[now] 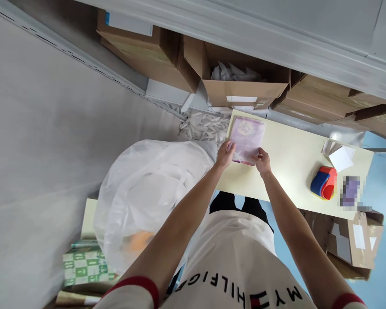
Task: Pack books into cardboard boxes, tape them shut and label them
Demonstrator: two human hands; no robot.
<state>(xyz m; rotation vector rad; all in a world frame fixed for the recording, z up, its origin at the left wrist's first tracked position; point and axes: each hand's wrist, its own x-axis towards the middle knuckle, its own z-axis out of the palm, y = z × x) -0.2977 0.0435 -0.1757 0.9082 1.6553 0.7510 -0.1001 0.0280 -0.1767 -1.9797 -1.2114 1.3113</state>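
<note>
A flat, purple-printed packet [247, 136], which looks wrapped in clear plastic, is held over the left end of a pale yellow table [286, 167]. My left hand [225, 154] grips its lower left edge, thumb on top. At the lower right corner, my right hand [262, 161] pinches the packet between thumb and fingers. Whether the packet rests on the tabletop or is lifted slightly, I cannot tell.
Right on the table are a red and blue tape dispenser [324, 183], white papers [341, 156] and a blurred purple item [350, 191]. A large translucent plastic bag [148, 180] stands at left. Cardboard boxes [244, 92] line the shelf behind; another box [357, 242] sits lower right.
</note>
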